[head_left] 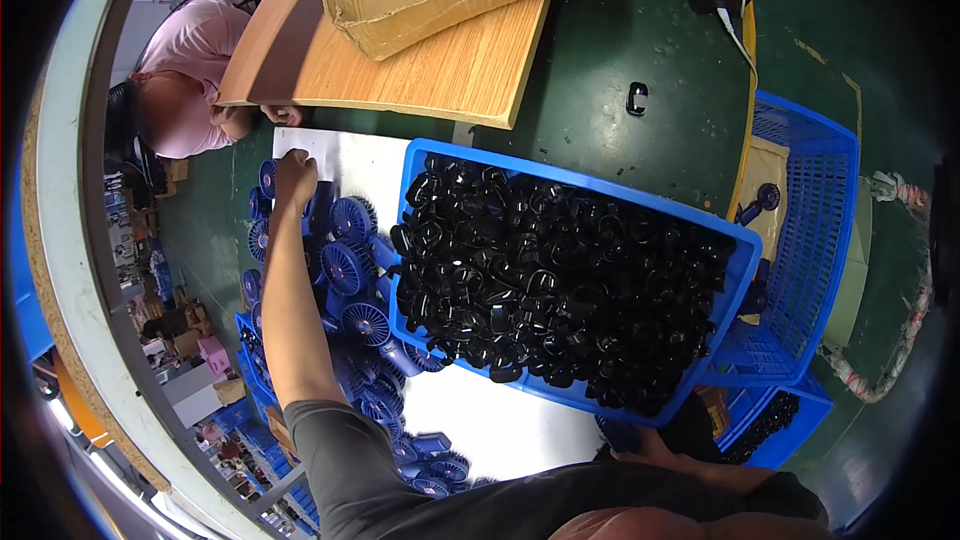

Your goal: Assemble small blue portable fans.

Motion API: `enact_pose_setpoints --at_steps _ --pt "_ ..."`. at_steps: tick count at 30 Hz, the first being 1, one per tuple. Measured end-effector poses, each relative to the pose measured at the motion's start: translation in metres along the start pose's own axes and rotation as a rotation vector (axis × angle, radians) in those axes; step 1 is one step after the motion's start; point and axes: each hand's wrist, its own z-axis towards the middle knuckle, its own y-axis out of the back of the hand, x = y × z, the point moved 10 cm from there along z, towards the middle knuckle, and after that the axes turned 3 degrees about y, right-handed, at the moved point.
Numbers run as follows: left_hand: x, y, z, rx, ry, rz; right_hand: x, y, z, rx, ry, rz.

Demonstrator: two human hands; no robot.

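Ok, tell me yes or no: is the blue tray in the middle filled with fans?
No, the blue tray holds a heap of small black parts, while the blue fans are piled to its left.

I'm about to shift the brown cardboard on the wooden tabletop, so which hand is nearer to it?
Left. The left hand is by the blue fans, down-left of the cardboard; the right hand is farther, by the near edge of the blue tray.

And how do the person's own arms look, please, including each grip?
The left forearm is bare below a short, dark grey sleeve; the left grip wears no glove. The right grip looks bare too, though partly hidden.
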Motion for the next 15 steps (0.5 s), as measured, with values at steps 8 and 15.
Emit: enact_pose_setpoints --at_steps 8,15 --pt "-0.026 -0.001 -0.008 0.04 -0.023 -0.004 0.002 -0.003 0.0 0.024 -0.075 -0.01" --pt "-0.065 0.016 -0.049 -0.033 -0.087 -0.221 -0.005 -0.004 -0.001 0.02 -0.109 -0.055"
